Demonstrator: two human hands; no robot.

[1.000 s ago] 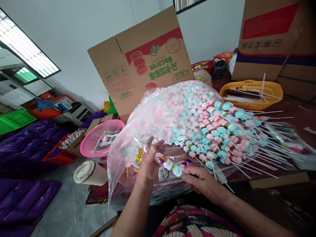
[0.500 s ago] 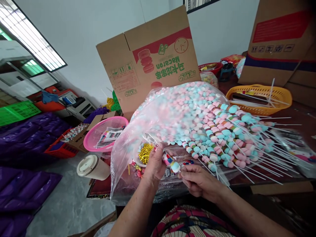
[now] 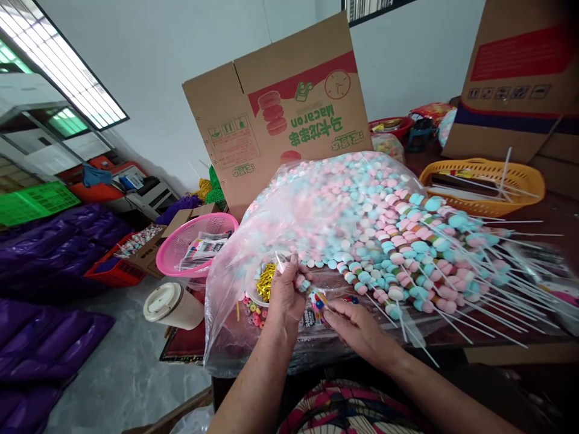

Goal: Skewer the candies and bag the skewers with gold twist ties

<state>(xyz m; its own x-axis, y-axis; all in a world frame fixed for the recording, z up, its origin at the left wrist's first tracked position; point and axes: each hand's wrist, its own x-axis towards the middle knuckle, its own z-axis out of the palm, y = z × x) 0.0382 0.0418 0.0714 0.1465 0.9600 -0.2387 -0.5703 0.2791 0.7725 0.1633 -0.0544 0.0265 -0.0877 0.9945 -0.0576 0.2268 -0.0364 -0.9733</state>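
Dark tabletop (image 3: pixel 563 211) lay beneath; your left hand (image 3: pixel 288 295) and right hand (image 3: pixel 357 331) pinched a sleeved marshmallow skewer (image 3: pixel 318 299) between fingers (likely for steadiness); gold twist ties (image 3: pixel 266 282) sat handy.

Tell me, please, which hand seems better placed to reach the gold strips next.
Probably the left hand: it is right beside the gold strips, while the right hand is farther off, at the lower end of the wrapped sweets. The left seems to grip those too, so may need freeing.
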